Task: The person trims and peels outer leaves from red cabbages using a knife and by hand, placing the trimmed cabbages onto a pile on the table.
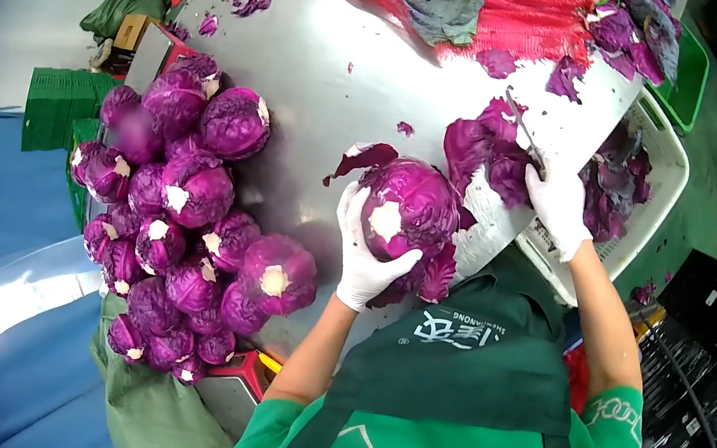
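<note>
My gloved left hand [362, 258] is wrapped round the near left side of a red cabbage [422, 206] whose pale cut stem end faces up and toward me. One outer leaf [359, 160] sticks out at its far left. In my gloved right hand [557, 201] is a knife [524, 128], its blade pointing away to the upper left, over loose purple leaves [487, 151]. The knife's handle is mostly hidden by the fingers. More leaf pieces [438, 274] lie beside the cabbage, close to my apron.
Several red cabbages [195, 189] are piled on the left of the metal table [327, 69]. A red mesh sack [514, 14] with leaves on it lies at the far side. To the right stand a white basket [670, 180] of leaves and a green crate [688, 84].
</note>
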